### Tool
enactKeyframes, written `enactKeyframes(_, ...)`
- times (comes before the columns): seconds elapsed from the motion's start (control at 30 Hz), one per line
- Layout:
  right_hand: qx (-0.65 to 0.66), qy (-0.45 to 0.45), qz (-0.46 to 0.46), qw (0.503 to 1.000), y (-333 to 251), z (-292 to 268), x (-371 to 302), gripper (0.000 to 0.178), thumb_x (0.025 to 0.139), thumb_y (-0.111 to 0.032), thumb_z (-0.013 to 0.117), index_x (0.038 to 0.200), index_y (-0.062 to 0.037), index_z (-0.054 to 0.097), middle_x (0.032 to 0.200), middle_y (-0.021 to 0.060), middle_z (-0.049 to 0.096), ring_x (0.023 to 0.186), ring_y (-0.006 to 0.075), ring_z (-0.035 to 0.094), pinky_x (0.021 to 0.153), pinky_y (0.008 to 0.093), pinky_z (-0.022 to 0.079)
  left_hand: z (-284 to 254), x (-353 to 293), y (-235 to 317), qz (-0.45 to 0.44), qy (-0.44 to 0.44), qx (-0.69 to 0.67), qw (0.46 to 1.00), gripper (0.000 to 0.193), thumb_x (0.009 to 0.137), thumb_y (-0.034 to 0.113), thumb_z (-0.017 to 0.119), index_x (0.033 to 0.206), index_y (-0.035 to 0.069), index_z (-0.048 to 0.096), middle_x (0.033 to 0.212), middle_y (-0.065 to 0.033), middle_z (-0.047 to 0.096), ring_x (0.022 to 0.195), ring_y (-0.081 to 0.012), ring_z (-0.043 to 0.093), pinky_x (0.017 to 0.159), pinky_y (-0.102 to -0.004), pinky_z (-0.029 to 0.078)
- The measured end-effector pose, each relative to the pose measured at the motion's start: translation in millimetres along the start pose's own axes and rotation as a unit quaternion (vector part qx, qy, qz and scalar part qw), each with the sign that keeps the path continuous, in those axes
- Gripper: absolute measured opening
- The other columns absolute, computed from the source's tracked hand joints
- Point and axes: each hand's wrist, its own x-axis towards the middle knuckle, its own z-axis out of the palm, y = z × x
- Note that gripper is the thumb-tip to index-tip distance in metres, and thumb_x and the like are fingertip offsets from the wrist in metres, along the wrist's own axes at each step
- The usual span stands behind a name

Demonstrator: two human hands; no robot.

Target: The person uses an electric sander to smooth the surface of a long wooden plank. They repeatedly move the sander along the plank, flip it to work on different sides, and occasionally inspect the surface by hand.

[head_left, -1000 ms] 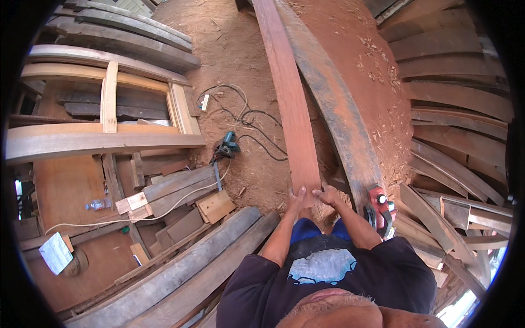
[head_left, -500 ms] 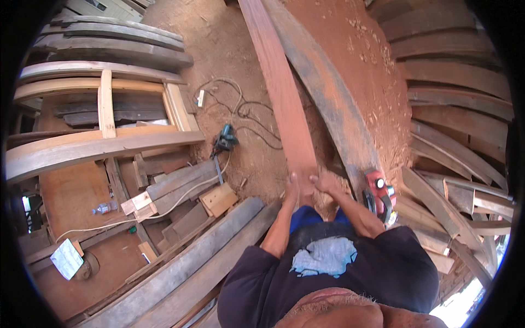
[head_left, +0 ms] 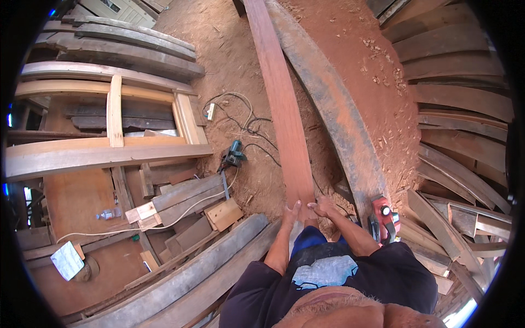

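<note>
A long reddish-brown wooden plank [head_left: 289, 128] stretches from far ahead to just in front of my body, its broad face up. My left hand [head_left: 290, 213] grips the left side of its near end, the thumb lying along the edge. My right hand [head_left: 325, 207] is at the right corner of the same end, thumb toward the wood; its lower fingers are partly hidden. To the right of the plank lies a wider, weathered grey-brown beam [head_left: 344, 115]. A red power planer [head_left: 386, 218] rests by the beam's near end, beside my right forearm.
On the dusty ground left of the plank sit a green-and-black power tool [head_left: 233, 155], its cable, and a white socket strip [head_left: 211, 111]. A wooden frame [head_left: 115, 112] and stacked boards [head_left: 186, 268] fill the left. More timber [head_left: 459, 98] is piled at right.
The view has shifted, so the planer, power tool and plank's near end sit lower in the picture. Both hands stay at the plank's near end.
</note>
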Motion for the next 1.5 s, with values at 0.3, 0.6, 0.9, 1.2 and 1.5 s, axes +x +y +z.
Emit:
enactKeyframes(0.3,0.029,0.096,0.025,0.995,69.0,-55.2,-24.8,0.05,0.09,-0.048,0.06,0.11,-0.0033,0.068,0.11,0.0268,0.065,0.105,0.0429,0.062,0.089,0.0499,0.049,104.6,-14.5,11.8,0.078,-0.004,-0.027,0.997,0.072,0.09,0.046,0.064,0.135,-0.008,0.045,0.13,-0.0232,0.057,0.122,-0.033,0.055,0.104,-0.042,0.042)
enactKeyframes(0.6,0.09,0.426,0.145,0.889,193.5,-110.2,-212.1,0.051,0.085,-0.034,0.068,0.123,-0.0008,0.057,0.117,0.0242,0.062,0.108,0.0386,0.06,0.09,0.0438,0.048,192.0,-42.2,48.8,0.057,-0.157,0.294,0.941,0.072,0.102,0.055,0.025,0.136,-0.006,0.044,0.132,-0.0254,0.054,0.125,-0.038,0.051,0.107,-0.0449,0.036)
enactKeyframes(0.9,0.227,0.295,0.118,0.92,232.8,-49.5,-232.9,0.055,0.077,-0.031,0.076,0.117,0.003,0.061,0.102,0.0254,0.068,0.096,0.0342,0.068,0.086,0.0427,0.052,188.2,2.3,-1.1,-0.065,-0.229,0.209,0.949,0.066,0.103,0.052,0.032,0.134,-0.005,0.043,0.122,-0.0179,0.06,0.111,-0.0279,0.059,0.089,-0.0408,0.051)
enactKeyframes(1.2,0.343,0.227,0.056,0.91,226.7,-82.2,-243.3,0.051,0.086,-0.042,0.069,0.11,0.0034,0.064,0.077,0.0108,0.066,0.076,0.0191,0.066,0.07,0.0356,0.053,183.0,-41.3,43.0,0.139,-0.2,0.455,0.856,0.051,0.1,0.036,0.044,0.133,-0.002,0.05,0.129,-0.0311,0.055,0.121,-0.0437,0.052,0.102,-0.0425,0.04)
enactKeyframes(1.5,0.404,0.255,-0.047,0.877,160.6,-98.8,-259.5,0.047,0.102,-0.046,0.043,0.096,-0.0001,0.052,0.068,0.0066,0.055,0.061,0.0153,0.055,0.058,0.0334,0.046,189.6,-116.6,-36.0,0.211,-0.526,0.465,0.681,0.078,0.074,0.021,0.064,0.142,-0.003,0.035,0.134,-0.0315,0.046,0.129,-0.0445,0.042,0.111,-0.0491,0.031)
